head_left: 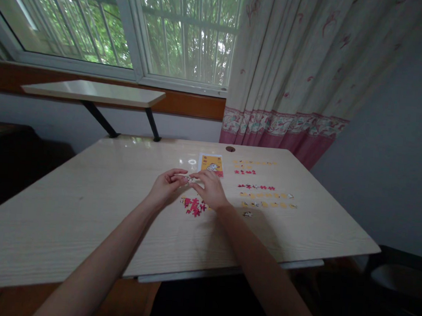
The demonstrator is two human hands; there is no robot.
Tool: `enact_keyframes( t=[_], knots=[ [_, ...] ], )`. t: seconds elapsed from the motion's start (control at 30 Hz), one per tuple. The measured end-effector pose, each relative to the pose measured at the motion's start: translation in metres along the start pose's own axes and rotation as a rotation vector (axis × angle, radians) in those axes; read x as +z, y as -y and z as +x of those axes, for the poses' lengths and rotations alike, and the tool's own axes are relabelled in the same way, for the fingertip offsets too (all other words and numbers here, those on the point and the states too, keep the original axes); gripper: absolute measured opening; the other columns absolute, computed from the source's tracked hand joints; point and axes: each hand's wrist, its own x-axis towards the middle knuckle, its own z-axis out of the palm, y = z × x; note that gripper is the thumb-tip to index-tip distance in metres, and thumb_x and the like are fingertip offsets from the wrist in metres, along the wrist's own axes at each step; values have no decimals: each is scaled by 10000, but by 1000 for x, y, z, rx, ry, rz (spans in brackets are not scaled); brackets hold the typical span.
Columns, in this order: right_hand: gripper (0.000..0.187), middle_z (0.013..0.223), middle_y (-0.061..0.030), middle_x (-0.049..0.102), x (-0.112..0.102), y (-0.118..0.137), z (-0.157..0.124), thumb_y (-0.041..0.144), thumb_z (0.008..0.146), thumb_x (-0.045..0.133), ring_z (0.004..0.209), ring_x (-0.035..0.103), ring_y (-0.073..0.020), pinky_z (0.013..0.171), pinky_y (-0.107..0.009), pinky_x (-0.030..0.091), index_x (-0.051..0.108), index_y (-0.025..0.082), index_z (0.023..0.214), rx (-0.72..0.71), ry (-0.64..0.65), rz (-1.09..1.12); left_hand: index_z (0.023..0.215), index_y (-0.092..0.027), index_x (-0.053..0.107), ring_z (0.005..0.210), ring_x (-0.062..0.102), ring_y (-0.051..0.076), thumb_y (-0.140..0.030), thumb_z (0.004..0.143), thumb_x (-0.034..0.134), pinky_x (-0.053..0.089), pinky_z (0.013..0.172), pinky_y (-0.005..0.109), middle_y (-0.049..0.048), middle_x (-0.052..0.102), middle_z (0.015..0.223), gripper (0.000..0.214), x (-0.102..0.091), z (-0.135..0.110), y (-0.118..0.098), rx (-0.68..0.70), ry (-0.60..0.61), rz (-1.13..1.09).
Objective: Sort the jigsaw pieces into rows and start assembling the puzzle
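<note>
Between my two hands is a small whitish puzzle piece [188, 179], raised over the table. My left hand [166, 187] pinches it from the left, its fingers closed. From the other side, the fingertips of my right hand [210, 189] are closed at the same piece. Below them lies a loose pile of red puzzle pieces [194, 206], with some yellow ones partly hidden by my right hand. Just behind the hands a picture card [212, 165] shows a white animal on yellow over red.
Rows of yellow puzzle pieces [265, 204] and red puzzle pieces [256, 186] lie to the right on the wooden table [95, 203]. A single puzzle piece [248, 214] sits nearer me. At the back left stands a raised shelf [96, 92]; a curtain [284, 86] hangs behind.
</note>
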Motion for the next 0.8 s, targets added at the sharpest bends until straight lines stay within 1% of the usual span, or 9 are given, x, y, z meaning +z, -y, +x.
enact_keyframes(
  t=[0.1,0.17,0.23,0.3,0.33,0.4,0.53,0.67,0.8],
  knots=[
    [234,956,-24,620,-7,-1,1,342,836,557,948,525,-157,864,-301,398,611,228,1033,-17,-38,28,921,-120,628,423,424,66,-427,590,711,302,424,197,16,634,610,459,-1,2,2,36,-22,83],
    [228,953,-26,627,-14,-3,2,337,837,557,942,534,-156,880,-310,399,613,229,1030,-12,-108,47,885,-118,636,445,439,82,-462,649,632,303,437,207,19,618,600,417,-3,3,5,79,-69,218],
    [220,968,-26,630,-22,-4,3,339,828,570,950,537,-157,889,-315,402,621,239,1017,8,-206,65,829,-133,644,505,488,113,-458,705,550,329,482,222,26,612,604,361,-6,2,8,139,-119,467],
    [218,965,-26,627,-28,-5,4,338,805,601,945,538,-155,874,-310,418,635,247,999,24,-288,86,798,-162,651,542,511,137,-438,745,488,323,510,236,23,608,603,325,-8,-1,10,185,-136,791],
    [220,954,-27,626,-30,-6,4,334,790,619,936,539,-154,861,-305,428,642,248,991,24,-316,97,797,-178,654,546,515,145,-433,757,469,312,511,241,20,611,605,318,-9,-2,10,186,-137,930],
    [228,930,-28,622,-33,-7,4,328,765,648,919,542,-154,841,-300,441,654,253,981,18,-340,107,816,-200,656,552,528,156,-427,773,441,299,512,246,17,621,617,316,-10,-5,9,163,-142,1088],
    [209,914,-22,623,-36,-10,4,329,756,656,900,550,-158,832,-317,450,666,277,959,19,-354,110,851,-210,647,584,555,166,-414,791,410,304,519,242,18,636,641,318,-10,-7,8,131,-161,1120],
    [190,900,-13,633,-37,-11,4,323,752,662,885,553,-163,822,-336,454,669,295,940,26,-353,120,836,-216,642,579,552,168,-420,792,411,291,511,241,16,635,632,312,-9,-6,8,128,-132,1148],
    [204,908,-15,639,-37,-10,4,320,753,662,894,546,-160,834,-335,446,666,291,954,20,-327,124,830,-215,640,582,553,168,-423,793,404,293,512,240,18,639,639,317,-9,-6,8,135,-119,1146]
  ],
)
